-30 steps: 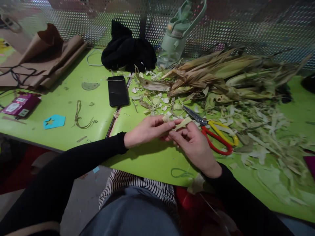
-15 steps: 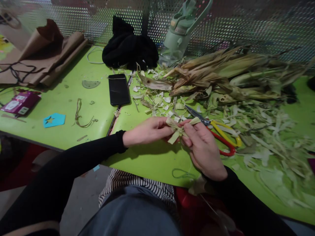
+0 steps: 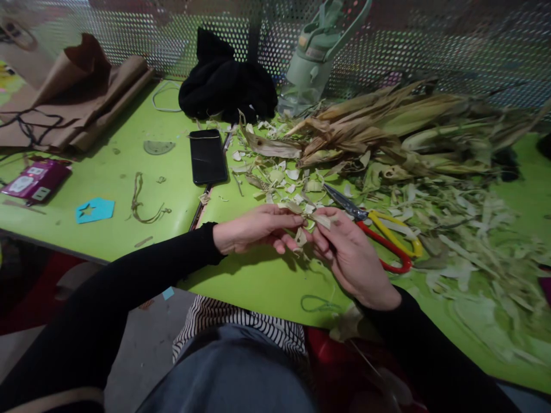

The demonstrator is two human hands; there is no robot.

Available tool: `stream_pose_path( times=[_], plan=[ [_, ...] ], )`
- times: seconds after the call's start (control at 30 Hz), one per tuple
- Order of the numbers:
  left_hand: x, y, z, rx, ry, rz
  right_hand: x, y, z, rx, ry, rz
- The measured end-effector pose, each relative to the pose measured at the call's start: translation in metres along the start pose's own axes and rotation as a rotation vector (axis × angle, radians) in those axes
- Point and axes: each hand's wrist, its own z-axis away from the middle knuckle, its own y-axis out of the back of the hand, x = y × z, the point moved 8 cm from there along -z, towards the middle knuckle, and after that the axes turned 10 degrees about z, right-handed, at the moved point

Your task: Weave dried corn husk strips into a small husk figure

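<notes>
Between my two hands is a small flower-like piece of knotted corn husk strips (image 3: 305,222), held just above the table's front part. My left hand (image 3: 260,228) pinches its left side between thumb and fingers. From the right, my right hand (image 3: 350,252) grips another strip of it with thumb and forefinger. Part of the husk piece is hidden by my fingertips. Close beyond my right hand lie scissors (image 3: 365,217) with one yellow and one red handle. Husk scraps (image 3: 293,174) are scattered right behind my hands.
A pile of dried corn husks (image 3: 387,126) covers the back right, with shreds (image 3: 486,258) in front. Further left are a phone (image 3: 208,156), a black cloth (image 3: 228,86), a brown paper bag (image 3: 73,97) and a purple packet (image 3: 37,180). A bottle (image 3: 309,66) stands behind.
The husk piece has been turned, so its strips now point differently and one end hangs down. My left fingers have loosened and spread slightly below it; my right hand has shifted a little.
</notes>
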Motion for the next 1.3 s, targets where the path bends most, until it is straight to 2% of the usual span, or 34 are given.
stream_pose_path(
  times=[0.13, 0.23, 0.33, 0.43, 0.57, 0.63, 0.67, 0.73, 0.83, 0.97, 1.1, 1.23, 1.3],
  plan=[
    [0.002, 0.002, -0.001, 0.053, -0.037, 0.054, -0.01, 0.004, 0.003, 0.031, 0.119, 0.164],
    [0.003, -0.003, 0.001, 0.002, -0.093, -0.041, -0.019, 0.008, 0.005, 0.105, 0.2, 0.318],
    [0.005, -0.007, 0.002, -0.051, -0.154, -0.18, -0.019, 0.014, 0.005, 0.184, 0.216, 0.374],
    [0.007, -0.009, 0.004, -0.054, -0.225, -0.36, -0.013, 0.015, 0.003, 0.157, 0.171, 0.292],
    [0.023, -0.014, 0.012, 0.027, -0.505, -0.729, -0.008, 0.012, 0.002, 0.062, 0.039, 0.104],
    [0.027, -0.019, 0.015, 0.025, -0.598, -0.823, -0.009, 0.01, 0.002, 0.028, 0.005, 0.052],
    [0.026, -0.019, 0.014, 0.007, -0.585, -0.815, -0.011, 0.009, 0.002, 0.025, 0.011, 0.043],
    [0.02, -0.015, 0.008, -0.034, -0.464, -0.69, -0.015, 0.011, 0.001, 0.037, 0.043, 0.048],
    [0.01, -0.008, 0.001, -0.051, -0.285, -0.407, -0.022, 0.018, 0.0, 0.123, 0.15, 0.114],
    [0.013, -0.004, 0.001, -0.021, -0.288, -0.24, -0.032, 0.023, 0.004, 0.222, 0.307, 0.334],
    [0.015, -0.005, 0.003, -0.028, -0.345, -0.232, -0.044, 0.019, 0.012, 0.226, 0.47, 0.47],
    [0.024, -0.004, 0.007, 0.007, -0.497, -0.383, -0.063, 0.017, 0.026, 0.304, 0.748, 0.634],
    [0.023, -0.003, 0.007, 0.019, -0.502, -0.446, -0.068, 0.014, 0.032, 0.316, 0.848, 0.713]
  ],
)
